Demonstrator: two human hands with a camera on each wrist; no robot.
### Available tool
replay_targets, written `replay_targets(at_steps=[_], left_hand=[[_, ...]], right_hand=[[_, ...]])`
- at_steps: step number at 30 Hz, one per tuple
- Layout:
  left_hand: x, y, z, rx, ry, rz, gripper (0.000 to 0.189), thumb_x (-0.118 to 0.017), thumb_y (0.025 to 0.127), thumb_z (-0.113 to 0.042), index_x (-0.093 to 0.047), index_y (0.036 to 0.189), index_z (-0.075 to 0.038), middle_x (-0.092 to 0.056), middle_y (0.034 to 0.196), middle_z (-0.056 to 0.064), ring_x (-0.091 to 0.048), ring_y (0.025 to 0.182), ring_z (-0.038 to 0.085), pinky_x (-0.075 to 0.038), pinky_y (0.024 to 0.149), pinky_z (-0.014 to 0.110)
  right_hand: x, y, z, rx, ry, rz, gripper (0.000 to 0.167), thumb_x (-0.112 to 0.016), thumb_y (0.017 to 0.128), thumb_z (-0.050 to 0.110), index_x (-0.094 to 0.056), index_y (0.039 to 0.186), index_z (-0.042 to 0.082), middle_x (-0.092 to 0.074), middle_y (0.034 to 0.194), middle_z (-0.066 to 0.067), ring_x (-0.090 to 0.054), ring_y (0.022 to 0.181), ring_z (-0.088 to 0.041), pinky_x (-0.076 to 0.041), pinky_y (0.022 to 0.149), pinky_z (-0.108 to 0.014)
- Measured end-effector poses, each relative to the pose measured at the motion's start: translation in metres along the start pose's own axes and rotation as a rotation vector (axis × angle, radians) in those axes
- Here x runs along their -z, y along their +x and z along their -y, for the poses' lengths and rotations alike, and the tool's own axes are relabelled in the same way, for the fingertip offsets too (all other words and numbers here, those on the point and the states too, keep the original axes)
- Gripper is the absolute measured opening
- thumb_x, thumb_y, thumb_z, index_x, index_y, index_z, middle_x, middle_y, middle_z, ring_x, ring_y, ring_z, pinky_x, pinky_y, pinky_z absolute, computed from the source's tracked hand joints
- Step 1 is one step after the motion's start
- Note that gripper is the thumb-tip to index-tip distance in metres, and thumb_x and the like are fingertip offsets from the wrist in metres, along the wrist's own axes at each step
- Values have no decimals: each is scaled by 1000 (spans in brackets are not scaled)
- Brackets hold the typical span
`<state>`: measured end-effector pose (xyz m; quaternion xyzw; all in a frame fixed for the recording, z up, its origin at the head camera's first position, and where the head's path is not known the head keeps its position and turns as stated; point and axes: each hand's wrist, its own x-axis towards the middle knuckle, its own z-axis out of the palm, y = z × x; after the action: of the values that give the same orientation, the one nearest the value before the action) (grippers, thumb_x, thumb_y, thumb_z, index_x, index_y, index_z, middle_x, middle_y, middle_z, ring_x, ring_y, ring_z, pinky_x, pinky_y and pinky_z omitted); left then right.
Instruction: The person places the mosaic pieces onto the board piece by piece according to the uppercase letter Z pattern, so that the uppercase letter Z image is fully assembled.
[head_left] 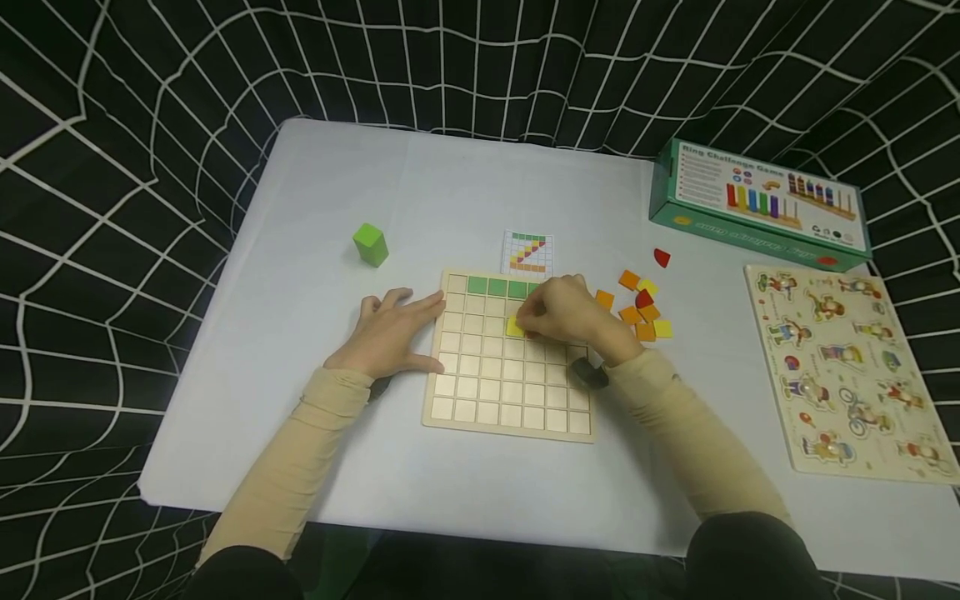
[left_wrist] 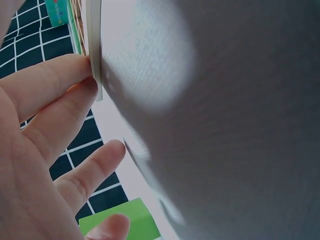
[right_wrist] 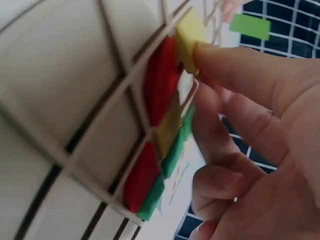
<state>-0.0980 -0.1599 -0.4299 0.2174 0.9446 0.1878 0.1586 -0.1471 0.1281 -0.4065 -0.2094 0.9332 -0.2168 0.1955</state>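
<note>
A wooden grid board (head_left: 489, 390) lies on the white table, with green square tiles (head_left: 497, 287) in its top row. My right hand (head_left: 566, 312) is over the board and pinches a yellow square tile (right_wrist: 189, 31) between thumb and index finger, at a cell. Red rounded pieces (right_wrist: 161, 82) and another yellow tile (right_wrist: 170, 125) sit in nearby cells, seen in the right wrist view; in the head view the hand mostly hides them. My left hand (head_left: 390, 333) has its fingers spread, fingertips touching the board's left edge.
Behind the board lies a pattern card (head_left: 528, 252). Loose orange tiles (head_left: 628, 279), yellow tiles (head_left: 662, 329) and red pieces (head_left: 661, 257) are to the right. A green block (head_left: 371, 245) stands left. Far right are a game box (head_left: 761, 208) and a picture puzzle board (head_left: 817, 408).
</note>
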Motion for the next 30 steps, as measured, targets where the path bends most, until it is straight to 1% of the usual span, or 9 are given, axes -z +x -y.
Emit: replay_targets(at_steps=[5,9,13,17,18,20,23,27,30], left_hand=[[0,0,-1,5,0,5,98,-83,77,-54,-42,159,-18,-35,170,-2,-31,154,41,-29,105,56],[-1,1,-1,7,3,11,98,-83,77,-54,-42,159,-19,-34,170,-3,-31,154,40,-28,106,56],[0,1,-1,10,3,12,98,-83,78,-54,-42,159,-18,-34,170,-3,-31,154,41,-28,106,57],[0,-1,-1,4,9,1,98,-83,77,-53,-43,158,-17,-35,170,-1,-32,153,42,-29,106,57],[0,-1,-1,5,7,2,98,-83,77,-53,-42,159,-17,-35,170,-1,-32,153,42,-28,106,57],[0,-1,-1,2,9,2,98,-83,78,-53,-42,159,-17,-34,170,-1,-32,153,42,-29,106,57],[0,-1,0,3,5,6,98,-82,78,-54,-41,159,-17,-34,170,-2,-31,154,42,-29,107,57],[0,-1,0,3,2,4,99,-83,77,-53,-41,159,-17,-34,170,-1,-31,154,42,-29,106,58],[1,-1,-1,5,-6,2,99,-84,77,-52,-41,159,-17,-34,170,0,-31,154,42,-28,106,59]], right_hand=[[-3,0,1,13,-46,-34,13,-80,89,26,-84,82,17,-79,87,2,-58,90,-17,-26,85,-39],[-4,-4,-3,3,-4,-69,12,-81,89,27,-86,90,16,-77,87,1,-57,87,-17,-24,84,-38],[0,-12,-13,-17,43,-107,14,-82,88,26,-85,92,13,-74,85,-3,-57,83,-19,-23,86,-38],[8,-20,-28,-63,57,-145,18,-83,88,23,-85,96,8,-69,85,-8,-55,81,-22,-31,82,-35],[10,-23,-32,-71,58,-155,18,-83,88,23,-84,96,7,-70,86,-9,-57,81,-23,-32,83,-35],[15,-28,-39,-88,49,-169,18,-83,87,22,-84,97,6,-71,89,-11,-58,84,-24,-34,85,-37],[23,-35,-49,-111,44,-199,18,-83,87,21,-84,98,7,-75,93,-13,-62,85,-25,-31,91,-40],[33,-44,-62,-164,22,-243,21,-83,87,22,-83,99,5,-75,93,-17,-62,84,-28,-32,93,-47],[42,-50,-74,-217,6,-259,24,-80,90,22,-82,102,2,-77,100,-22,-64,96,-36,-30,99,-55]])
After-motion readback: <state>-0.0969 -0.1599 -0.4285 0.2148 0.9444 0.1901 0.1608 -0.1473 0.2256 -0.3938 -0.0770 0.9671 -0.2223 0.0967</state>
